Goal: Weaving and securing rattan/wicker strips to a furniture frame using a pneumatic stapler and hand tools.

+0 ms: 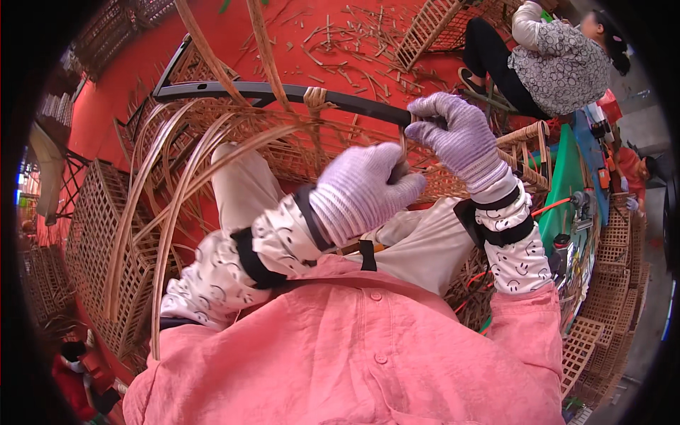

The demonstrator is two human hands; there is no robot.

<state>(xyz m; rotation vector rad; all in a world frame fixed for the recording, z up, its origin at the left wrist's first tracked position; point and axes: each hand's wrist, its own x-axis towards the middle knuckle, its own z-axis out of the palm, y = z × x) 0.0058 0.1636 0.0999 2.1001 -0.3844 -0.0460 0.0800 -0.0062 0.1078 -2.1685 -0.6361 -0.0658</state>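
Note:
My left hand (365,188) and my right hand (457,138) wear pale lavender knitted gloves. A short length of rattan strip (403,144) runs between them, beside the right part of a black frame bar (340,99). Fingers and thumb of my right hand pinch together at the strip's upper part, by the bar. Lower down, my left hand is closed round the strip, with its tip hidden. Around the bar, farther left, a rattan knot (315,98) is wrapped. Long loose rattan strands (188,166) arch left from the woven work (276,152) before my knees.
A woven crate (106,241) stands at my left. Cane scraps (336,53) litter the red floor. Another person (556,67) sits at the far right near a lattice basket (432,28). A green panel (564,166), tools and stacked lattice pieces (613,248) lie to the right.

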